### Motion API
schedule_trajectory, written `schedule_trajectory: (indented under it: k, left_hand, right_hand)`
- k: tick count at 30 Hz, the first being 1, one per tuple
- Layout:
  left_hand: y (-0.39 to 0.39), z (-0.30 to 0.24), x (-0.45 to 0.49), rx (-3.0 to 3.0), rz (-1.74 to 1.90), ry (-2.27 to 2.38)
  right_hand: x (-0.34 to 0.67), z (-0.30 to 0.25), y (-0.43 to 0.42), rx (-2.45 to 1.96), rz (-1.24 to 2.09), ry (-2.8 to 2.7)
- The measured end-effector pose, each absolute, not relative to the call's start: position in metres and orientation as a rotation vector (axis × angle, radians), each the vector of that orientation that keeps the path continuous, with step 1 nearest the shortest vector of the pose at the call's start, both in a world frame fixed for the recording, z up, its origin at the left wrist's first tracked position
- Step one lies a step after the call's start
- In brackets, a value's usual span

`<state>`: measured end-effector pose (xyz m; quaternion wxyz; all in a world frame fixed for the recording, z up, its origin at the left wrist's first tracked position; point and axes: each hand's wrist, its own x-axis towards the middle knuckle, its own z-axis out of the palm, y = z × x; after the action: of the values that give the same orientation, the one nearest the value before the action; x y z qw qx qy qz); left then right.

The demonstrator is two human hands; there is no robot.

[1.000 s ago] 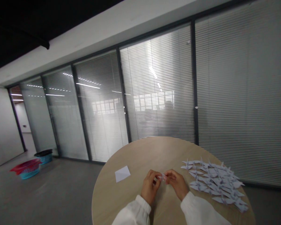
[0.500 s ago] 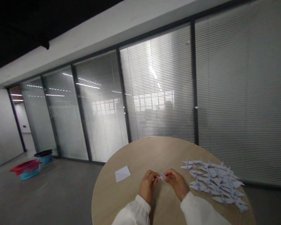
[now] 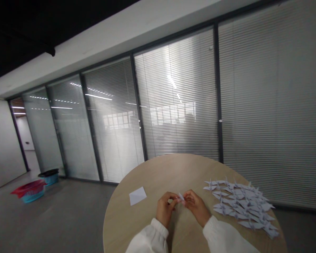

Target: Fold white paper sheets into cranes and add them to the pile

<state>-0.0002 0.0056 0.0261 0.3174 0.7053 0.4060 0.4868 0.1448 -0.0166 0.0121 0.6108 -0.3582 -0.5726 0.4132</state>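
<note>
Between my fingertips, over the middle of the table, is a small folded white paper crane (image 3: 181, 197). My left hand (image 3: 166, 207) pinches it from the left, thumb and forefinger together. From the other side my right hand (image 3: 197, 206) grips it, fingers curled. The fingers hide much of its shape. To the right of my right hand lie several finished paper cranes (image 3: 242, 203), spread in a dense group. A stack or sheet of white square paper (image 3: 137, 195) rests on the table left of my left hand.
The round wooden table (image 3: 184, 165) has its curved far edge near a glass partition with blinds (image 3: 179, 98). On the grey floor at left stand a blue basin with a red liner (image 3: 31, 191) and another with a black liner (image 3: 50, 176).
The paper between my fingers has turned and now points up more steeply. My hands have shifted only slightly; the crane group and the square paper stay where they were.
</note>
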Motion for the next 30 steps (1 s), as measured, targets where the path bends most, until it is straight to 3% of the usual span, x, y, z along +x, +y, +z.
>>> schedule_trajectory:
  k: [8,13,21,30]
  left_hand:
    - [0.010,0.023,0.002,1.728,1.211,0.916]
    - [0.010,0.023,0.001,1.748,1.203,0.937]
    - [0.007,0.021,0.004,1.820,1.150,1.050]
    - [0.007,0.013,0.008,1.819,1.135,1.037]
  right_hand:
    - [0.147,0.001,-0.009,-0.788,1.180,-1.176]
    - [0.146,0.001,-0.011,-0.825,1.155,-1.227]
    - [0.144,0.011,-0.022,-1.023,0.400,-1.618]
    - [0.148,0.004,-0.021,-1.174,-0.128,-1.783]
